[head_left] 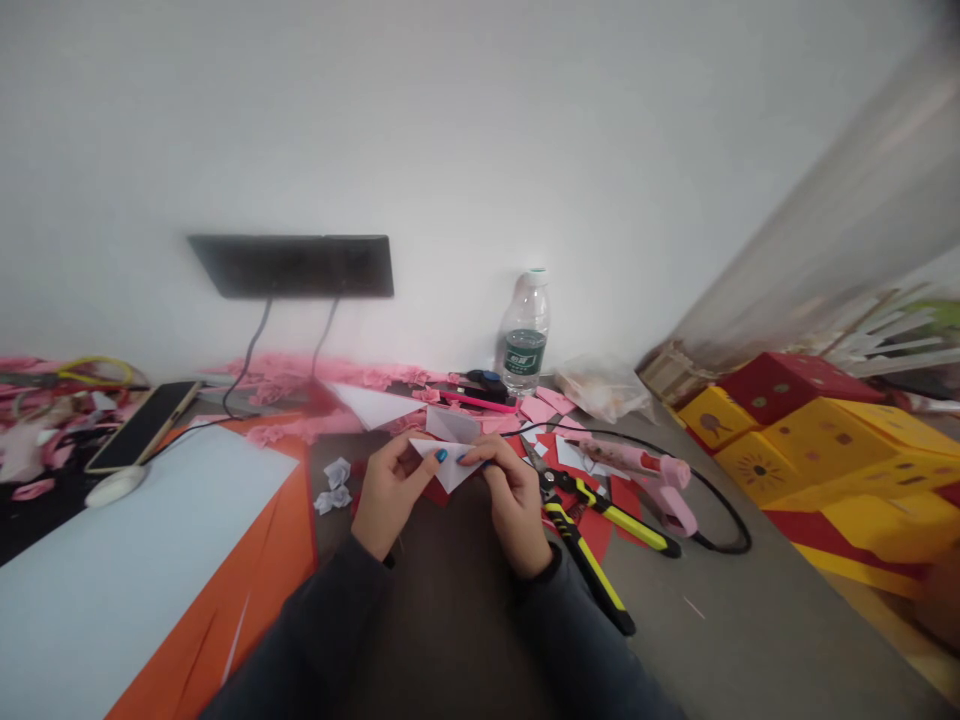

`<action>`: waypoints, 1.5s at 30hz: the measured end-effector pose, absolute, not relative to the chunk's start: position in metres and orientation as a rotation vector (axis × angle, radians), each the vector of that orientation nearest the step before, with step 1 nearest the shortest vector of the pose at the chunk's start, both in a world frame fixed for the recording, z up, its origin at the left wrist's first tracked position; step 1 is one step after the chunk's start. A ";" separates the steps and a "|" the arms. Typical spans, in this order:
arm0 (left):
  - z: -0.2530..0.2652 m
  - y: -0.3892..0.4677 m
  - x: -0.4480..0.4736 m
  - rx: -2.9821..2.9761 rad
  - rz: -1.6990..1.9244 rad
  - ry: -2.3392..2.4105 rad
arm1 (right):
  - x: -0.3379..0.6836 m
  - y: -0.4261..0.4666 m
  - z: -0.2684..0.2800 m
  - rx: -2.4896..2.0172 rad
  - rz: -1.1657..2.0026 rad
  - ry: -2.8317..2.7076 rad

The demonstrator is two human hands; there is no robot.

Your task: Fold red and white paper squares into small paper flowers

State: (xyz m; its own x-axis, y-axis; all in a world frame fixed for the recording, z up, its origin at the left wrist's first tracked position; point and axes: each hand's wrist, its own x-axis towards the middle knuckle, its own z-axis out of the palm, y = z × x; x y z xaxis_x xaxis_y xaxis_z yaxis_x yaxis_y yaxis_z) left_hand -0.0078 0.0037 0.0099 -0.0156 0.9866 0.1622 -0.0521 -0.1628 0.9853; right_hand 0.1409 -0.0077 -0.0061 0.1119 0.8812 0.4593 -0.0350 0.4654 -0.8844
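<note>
Between my two hands is a small piece of white paper (pixel 448 468), folded to a point at the bottom. My left hand (pixel 391 490) pinches its left side, with the thumb on the front face. On the right side, my right hand (pixel 517 500) grips it with thumb and forefinger. Small folded white paper pieces (pixel 334 487) lie left of my left hand. Just right of my right hand rest cutting pliers (pixel 592 535) with yellow and black handles, on red paper scraps (pixel 592 540). A pink glue gun (pixel 637 465) lies beyond them.
A water bottle (pixel 525 335) stands against the wall. White sheets (pixel 165 560) over orange paper (pixel 255 570) cover the left side, near a phone (pixel 146 425) and a white mouse (pixel 115 486). Yellow and red boxes (pixel 832 450) stand at right. The glue gun's black cord (pixel 742 520) loops across the table.
</note>
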 end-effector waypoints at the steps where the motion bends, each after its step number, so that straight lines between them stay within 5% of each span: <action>1: 0.011 0.003 -0.008 1.323 1.367 1.114 | 0.140 -0.008 -0.006 -0.849 0.805 -1.281; 18: 0.016 -0.002 -0.011 1.822 1.341 1.121 | 0.138 -0.007 -0.006 -0.938 0.837 -1.308; 30: 0.018 0.004 -0.022 1.423 1.594 1.268 | 0.144 0.001 -0.015 -0.964 0.852 -0.966; 45: 0.018 -0.004 -0.008 1.674 1.253 1.172 | 0.138 -0.005 -0.009 -0.839 0.954 -1.170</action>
State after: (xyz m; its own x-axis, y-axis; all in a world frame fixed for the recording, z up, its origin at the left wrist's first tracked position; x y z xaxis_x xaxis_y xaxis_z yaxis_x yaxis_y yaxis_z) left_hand -0.0082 -0.0039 0.0176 0.1111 0.9467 0.3025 0.2382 -0.3209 0.9167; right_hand 0.1378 -0.0047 -0.0090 0.1167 0.9258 0.3594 -0.1654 0.3750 -0.9122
